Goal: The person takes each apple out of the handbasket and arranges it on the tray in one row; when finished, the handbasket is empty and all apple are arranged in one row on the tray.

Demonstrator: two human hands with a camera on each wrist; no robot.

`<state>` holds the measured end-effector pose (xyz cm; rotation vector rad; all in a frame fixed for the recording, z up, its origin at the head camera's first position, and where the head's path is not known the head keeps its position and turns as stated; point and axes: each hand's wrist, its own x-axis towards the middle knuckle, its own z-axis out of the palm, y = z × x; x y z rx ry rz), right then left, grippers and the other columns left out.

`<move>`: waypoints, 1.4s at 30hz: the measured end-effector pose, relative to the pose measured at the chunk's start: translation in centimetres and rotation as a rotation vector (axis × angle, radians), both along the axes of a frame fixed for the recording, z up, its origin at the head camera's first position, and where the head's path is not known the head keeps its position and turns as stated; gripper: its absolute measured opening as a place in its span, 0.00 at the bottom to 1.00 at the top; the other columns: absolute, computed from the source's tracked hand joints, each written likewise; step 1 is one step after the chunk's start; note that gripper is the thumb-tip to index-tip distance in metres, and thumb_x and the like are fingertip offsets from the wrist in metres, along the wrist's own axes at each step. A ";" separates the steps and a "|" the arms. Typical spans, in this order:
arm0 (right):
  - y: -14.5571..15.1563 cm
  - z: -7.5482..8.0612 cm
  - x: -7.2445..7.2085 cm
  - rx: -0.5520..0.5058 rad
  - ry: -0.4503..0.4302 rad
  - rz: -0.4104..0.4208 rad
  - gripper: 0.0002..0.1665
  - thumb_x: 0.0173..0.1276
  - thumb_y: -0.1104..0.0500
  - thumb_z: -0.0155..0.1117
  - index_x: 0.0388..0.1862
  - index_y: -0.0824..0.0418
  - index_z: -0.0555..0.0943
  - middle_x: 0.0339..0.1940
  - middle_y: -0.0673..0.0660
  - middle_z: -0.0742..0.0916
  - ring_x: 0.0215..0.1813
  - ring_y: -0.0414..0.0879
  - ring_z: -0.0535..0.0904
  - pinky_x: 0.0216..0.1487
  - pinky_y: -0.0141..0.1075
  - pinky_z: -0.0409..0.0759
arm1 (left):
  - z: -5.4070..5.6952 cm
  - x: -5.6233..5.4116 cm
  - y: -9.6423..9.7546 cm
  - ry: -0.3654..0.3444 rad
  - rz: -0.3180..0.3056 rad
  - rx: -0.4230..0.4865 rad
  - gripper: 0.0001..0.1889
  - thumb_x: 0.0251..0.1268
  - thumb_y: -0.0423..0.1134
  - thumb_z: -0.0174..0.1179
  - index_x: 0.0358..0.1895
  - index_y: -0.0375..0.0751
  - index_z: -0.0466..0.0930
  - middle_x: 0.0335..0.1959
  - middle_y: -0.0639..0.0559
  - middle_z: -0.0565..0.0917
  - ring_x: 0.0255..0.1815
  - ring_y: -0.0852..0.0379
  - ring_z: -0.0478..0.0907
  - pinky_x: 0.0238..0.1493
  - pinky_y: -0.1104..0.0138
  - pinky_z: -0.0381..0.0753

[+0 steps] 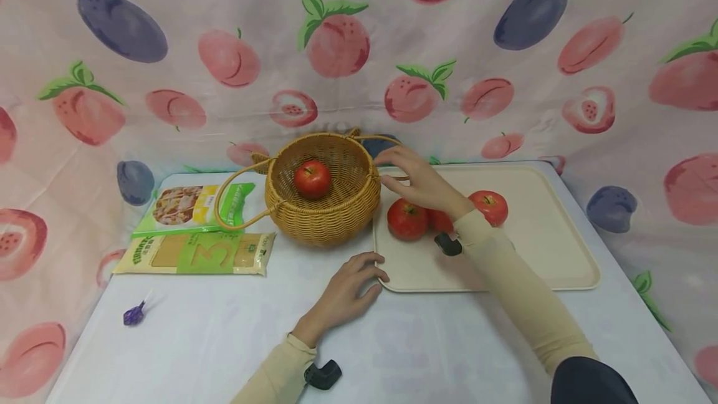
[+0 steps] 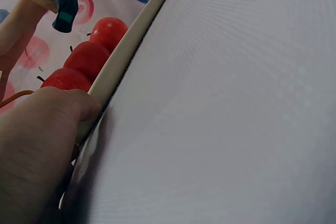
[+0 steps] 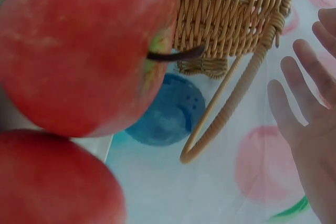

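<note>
A round wicker basket (image 1: pixel 322 226) with handles swung out at both sides holds one red apple (image 1: pixel 312 179). My right hand (image 1: pixel 417 182) is over the tray's left part, beside the basket's right handle (image 3: pixel 223 111); its fingers are spread and hold nothing. Under that arm, three red apples sit on the beige tray (image 1: pixel 538 254): a left apple (image 1: pixel 407 220), a partly hidden middle apple (image 1: pixel 440 221) and a right apple (image 1: pixel 489 206). My left hand (image 1: pixel 344 292) lies at the tray's near left corner, fingers loosely bent, fingertips at its rim (image 2: pixel 126 51).
Left of the basket lie a green food packet (image 1: pixel 185 207) and a pack of noodles (image 1: pixel 196 254), the basket's left handle reaching over the green one. A purple-wrapped lollipop (image 1: pixel 134 315) is near the table's left edge. A fruit-print cloth (image 1: pixel 359 36) hangs behind the table.
</note>
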<state>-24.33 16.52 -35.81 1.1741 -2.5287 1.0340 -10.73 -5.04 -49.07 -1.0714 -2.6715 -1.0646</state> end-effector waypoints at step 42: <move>-9.6 1.2 -4.3 0.421 -0.059 0.188 0.17 0.71 0.54 0.54 0.57 0.54 0.76 0.58 0.53 0.75 0.61 0.48 0.70 0.63 0.44 0.69 | 0.0 0.0 -0.3 0.000 -0.002 -0.010 0.07 0.65 0.41 0.57 0.43 0.58 0.80 0.60 0.57 0.73 0.66 0.58 0.66 0.63 0.58 0.69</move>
